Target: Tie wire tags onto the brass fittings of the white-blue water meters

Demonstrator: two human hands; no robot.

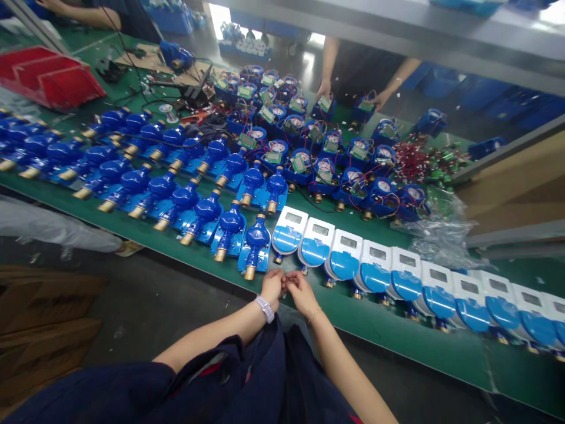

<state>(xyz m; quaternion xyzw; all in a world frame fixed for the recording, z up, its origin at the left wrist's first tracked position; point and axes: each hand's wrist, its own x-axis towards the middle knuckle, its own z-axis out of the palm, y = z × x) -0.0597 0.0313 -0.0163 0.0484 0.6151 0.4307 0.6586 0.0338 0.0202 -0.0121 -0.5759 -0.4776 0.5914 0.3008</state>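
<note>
My left hand [274, 287], with a pale watch on its wrist, is closed at the front edge of the green bench [397, 330]. Against it, fingertips to fingertips, my right hand [302, 291] is closed in a pinch. Whatever lies between the fingers is too small or hidden to make out. Just beyond my hands stands a white and blue water meter [288, 231] with a small display, first in a row running right. To the left, a blue meter body [256, 241] with brass ends lies face down, at the end of rows of the same kind.
Opened meters with wires and circuit boards [324, 169] crowd the bench behind. A co-worker's hands [325, 88] touch some of them from the far side. Red bins [48, 76] stand back left; a pile of red wires [412, 159] and plastic bags [441, 238] lie right.
</note>
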